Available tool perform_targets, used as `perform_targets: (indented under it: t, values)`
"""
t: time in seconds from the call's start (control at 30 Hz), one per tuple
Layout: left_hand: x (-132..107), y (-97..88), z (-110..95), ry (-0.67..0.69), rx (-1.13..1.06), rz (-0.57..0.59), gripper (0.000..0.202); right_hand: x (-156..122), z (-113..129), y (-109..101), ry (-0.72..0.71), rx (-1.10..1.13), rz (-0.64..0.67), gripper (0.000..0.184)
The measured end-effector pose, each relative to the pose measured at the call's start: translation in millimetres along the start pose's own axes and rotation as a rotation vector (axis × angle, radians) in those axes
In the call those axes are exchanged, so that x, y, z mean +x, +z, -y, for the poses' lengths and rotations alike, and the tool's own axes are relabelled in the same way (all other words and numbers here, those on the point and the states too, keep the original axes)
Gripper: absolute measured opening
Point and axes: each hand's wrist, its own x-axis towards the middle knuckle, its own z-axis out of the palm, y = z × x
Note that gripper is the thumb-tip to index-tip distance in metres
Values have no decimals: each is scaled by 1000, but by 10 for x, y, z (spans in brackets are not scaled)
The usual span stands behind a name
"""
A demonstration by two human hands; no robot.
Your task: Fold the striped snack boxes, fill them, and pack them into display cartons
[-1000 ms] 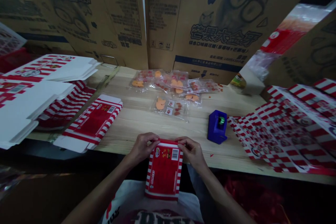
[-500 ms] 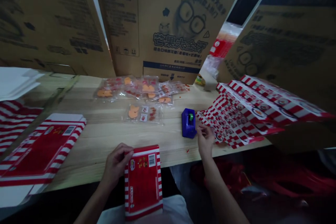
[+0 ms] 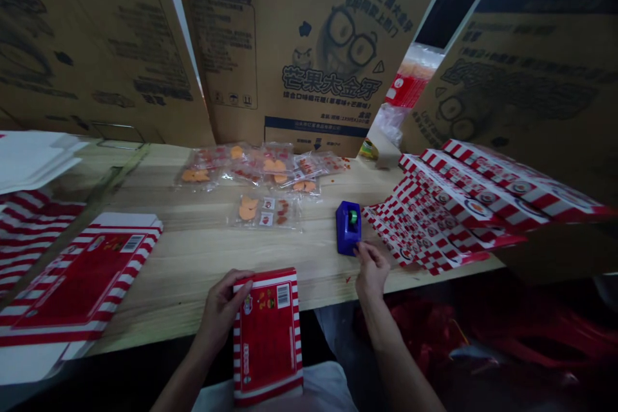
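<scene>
My left hand [image 3: 226,304] is closed on the upper left corner of a red box [image 3: 267,341] with white-striped edges and a barcode. The box rests upright against my lap at the table's front edge. My right hand [image 3: 372,268] is at the near end of a blue tape dispenser [image 3: 344,232], fingertips pinched together at its lower right corner. Whatever is between those fingertips is too small to make out. A green tape roll [image 3: 353,217] sits in the dispenser.
Clear packets [image 3: 265,212] with orange pieces lie mid-table, and several more packets [image 3: 275,164] are heaped behind. Flat striped cartons [image 3: 72,283] lie on the left. Red-and-white checked boxes [image 3: 449,206] are stacked at right. Large cardboard cartons [image 3: 299,32] wall off the back.
My right hand has shifted slightly left and down, from beside the dispenser to its near end, fingers now pinched. My left hand still holds the red box. The view has shifted slightly.
</scene>
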Motion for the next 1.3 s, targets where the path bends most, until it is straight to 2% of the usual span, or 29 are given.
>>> perform_targets:
  t: [0.13,0.3,0.43,0.5,0.57,0.63,0.73,0.8,0.83,0.9,0.97,1.03,1.13,1.3]
  values:
    - [9,26,45,-35,-3,-3,30,-153,-126,-21,10,3,-40,34]
    - [40,81,-3,-31,4,-25,31,-107,-225,23,50,24,-52,33]
    - [208,63,-266,59,41,-68,30,-143,-182,-56,69,34,-15,29]
    - [351,12,-454,128,105,-48,28,-215,-76,-99,88,42,64,28]
    - [509,-46,-628,173,198,53,26,-298,108,-89,118,36,276,27]
    - [653,-77,-745,165,304,244,23,-378,359,5,102,4,606,27]
    - [791,-33,-787,119,452,540,18,-483,748,278,-41,-63,1105,30]
    - [819,34,-755,115,492,626,15,-548,926,476,-152,-127,1325,31]
    - [818,66,-732,119,500,642,14,-581,978,558,-210,-174,1388,31]
    - [801,110,-689,131,508,656,14,-645,1013,669,-337,-302,1415,30]
    - [777,122,-659,140,517,675,14,-699,992,712,-452,-440,1365,28]
    - [757,114,-645,146,526,688,13,-735,960,710,-505,-529,1309,27]
    - [734,104,-657,153,541,698,12,-761,936,682,-461,-546,1304,26]
    - [696,137,-776,186,568,718,12,-748,898,649,-248,-428,1318,22]
